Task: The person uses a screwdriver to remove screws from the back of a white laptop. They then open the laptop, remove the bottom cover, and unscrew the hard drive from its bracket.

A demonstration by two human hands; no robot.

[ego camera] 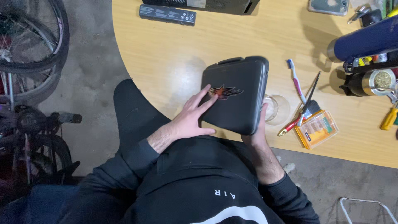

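Down at the table's near edge, the left hand (188,120) lies flat and open on the lid of the dark laptop (234,93), fingers spread toward its orange sticker (225,91), pressing rather than gripping. The right hand (260,128) grasps the laptop's right near corner, fingers curled round the side. The laptop sits on the wooden table (166,58), its near corner just over the edge, tilted a little.

Just right of the laptop stands a clear glass (277,109), almost touching it. Further right lie a pink-and-blue toothbrush (296,81), a thin black brush (310,93) and a red-handled tool (290,125), crossing near an orange bit case (317,129). Beyond those, right of the laptop, a yellow screwdriver (389,118) and a blue flask (365,41) sit among dark clutter.

Behind the laptop, a long black battery (167,14) lies near the far edge, with a phone (328,6) off to its right. Left of the laptop, off the table, bicycle wheels (33,41) stand on the concrete floor.
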